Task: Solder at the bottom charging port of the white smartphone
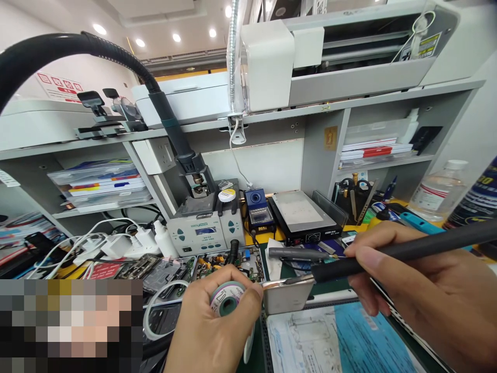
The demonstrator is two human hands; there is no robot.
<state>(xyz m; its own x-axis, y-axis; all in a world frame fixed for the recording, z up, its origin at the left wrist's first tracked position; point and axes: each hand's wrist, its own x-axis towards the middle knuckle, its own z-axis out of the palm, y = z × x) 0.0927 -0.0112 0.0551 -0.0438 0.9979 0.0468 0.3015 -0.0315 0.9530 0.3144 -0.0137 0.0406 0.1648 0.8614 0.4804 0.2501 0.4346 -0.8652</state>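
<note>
Gripping 2 items: L hand [217, 326] curled round 1 spool [218, 296], R hand [423, 282] closed on 1 blk-handled tool [423, 249]

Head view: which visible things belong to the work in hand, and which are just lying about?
In the work:
small round pale-green spool, in the left hand
metal-tipped black rod-shaped tool, in the right hand
flat silver-grey block between the hands, probably

Apparently lying about:
transparent plastic bottle with white cap
stacked transparent plastic cases at far left
</note>
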